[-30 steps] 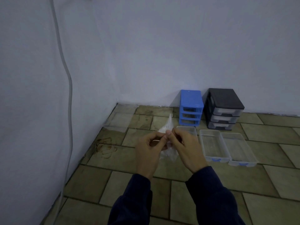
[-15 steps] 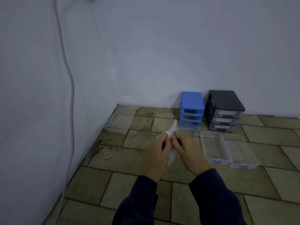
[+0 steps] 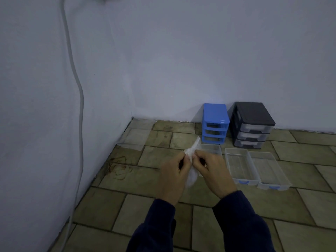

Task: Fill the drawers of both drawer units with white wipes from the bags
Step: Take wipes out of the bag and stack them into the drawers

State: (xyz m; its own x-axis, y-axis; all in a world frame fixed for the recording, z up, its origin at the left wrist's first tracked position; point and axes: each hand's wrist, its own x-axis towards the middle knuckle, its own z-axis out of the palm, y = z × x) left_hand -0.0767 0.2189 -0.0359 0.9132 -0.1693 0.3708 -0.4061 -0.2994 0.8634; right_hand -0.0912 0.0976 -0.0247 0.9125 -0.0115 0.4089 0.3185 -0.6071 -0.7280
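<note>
A small clear bag [image 3: 191, 166] was held upright in front of the body, pinched near its top between the fingers of the left hand [image 3: 174, 176] and those of the right hand [image 3: 212, 171], so that its crumpled neck stood up above the knuckles and its belly hung down between the palms. The step in hand was judged to be the opening of the bag, with no wipe yet drawn out. Just beyond and to the right of the right hand, three clear drawers [image 3: 241, 165] had been laid out side by side on the tiled floor [image 3: 109, 206], and seemingly nothing had been put in them. Farther off against the wall, the blue drawer unit [image 3: 215, 122] and, to its right, the black drawer unit [image 3: 251, 124] were stood. Next, the neck would need to be pulled apart and the wipes carried across to the nearest drawer.
</note>
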